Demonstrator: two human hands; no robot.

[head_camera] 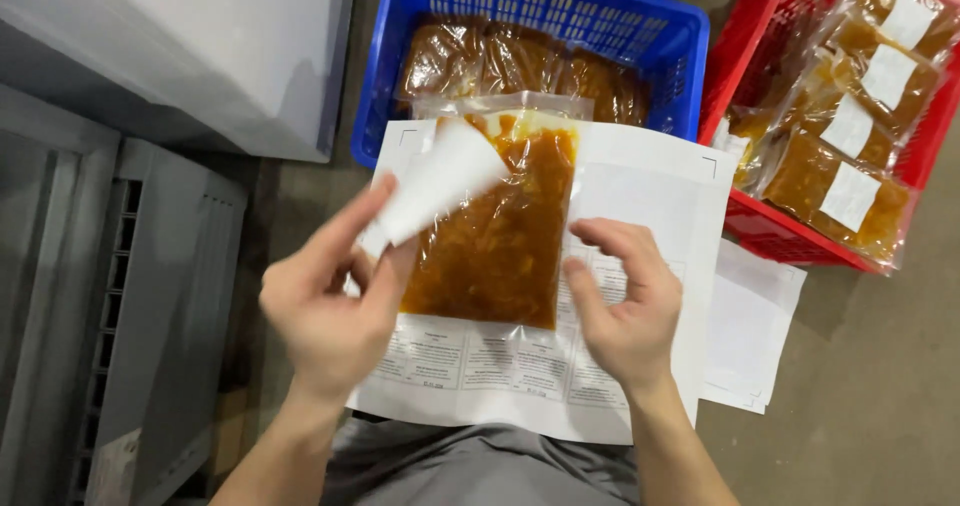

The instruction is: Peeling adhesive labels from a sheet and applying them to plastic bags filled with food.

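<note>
Label (440, 178) pinched in left hand (330, 301) above pouch (495, 236); right hand (625, 301) open at pouch's edge.

**Our two hands, raised side by side**

Our left hand (330, 311) is lifted, thumb and forefinger pinched together at the top, the other fingers curled. Our right hand (620, 301) hovers near it, palm down, fingers bent and parted, grip empty. Both forearms are bare.

place: food-packing workroom | signs — blue crate (400, 86), red crate (760, 228) of sauce pouches (850, 116) — label sheet (640, 181)
</note>
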